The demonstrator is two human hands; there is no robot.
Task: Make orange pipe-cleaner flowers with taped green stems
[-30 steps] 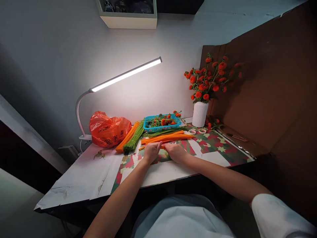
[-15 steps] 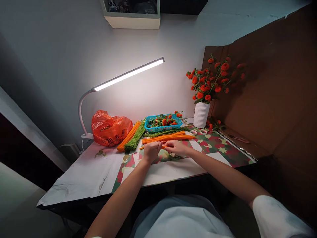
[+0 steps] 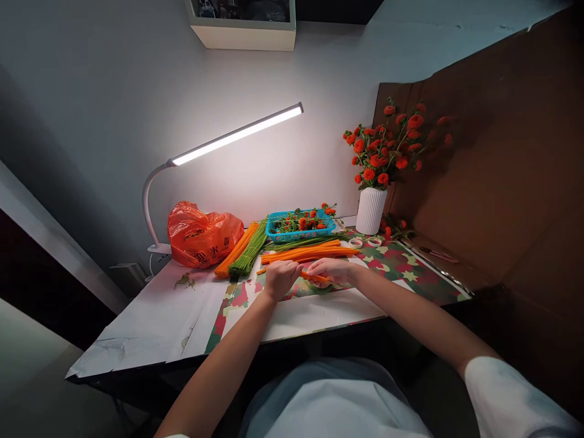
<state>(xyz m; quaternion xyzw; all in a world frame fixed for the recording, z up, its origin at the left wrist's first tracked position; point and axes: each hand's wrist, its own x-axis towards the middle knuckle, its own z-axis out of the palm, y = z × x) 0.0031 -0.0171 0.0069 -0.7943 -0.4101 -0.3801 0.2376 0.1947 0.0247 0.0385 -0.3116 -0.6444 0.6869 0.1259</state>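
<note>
We see a brown cardboard panel [image 3: 483,158] standing along the right; the counter [image 3: 137,334] spreads before us, partly covered by a camouflage-patterned sheet [image 3: 387,263]; a lit lamp [image 3: 237,136] arches over its back left; at the back right we have orange-red flowers [image 3: 375,160] rising from a ribbed white vase [image 3: 371,212]; well to the left a crumpled red plastic bag [image 3: 205,238] sits near the lamp's base; between bag and vase we find a blue tray [image 3: 296,237] holding more blooms and green stems.

Just beside the bag, an orange bundle [image 3: 235,250] and a green bundle [image 3: 249,252] lie side by side, tilted; in front of the tray we have loose orange stems [image 3: 314,250]; our left hand [image 3: 281,278] is nearer us than these, its fingers curled closed on one end of an orange strip; our right hand [image 3: 332,271] is close beside it, fingers partly bent along the strip, though we cannot tell whether they grip it; under that hand a green roll [image 3: 323,288] shows in part; the orange strip [image 3: 310,277] itself spans between our hands, above the counter.
</note>
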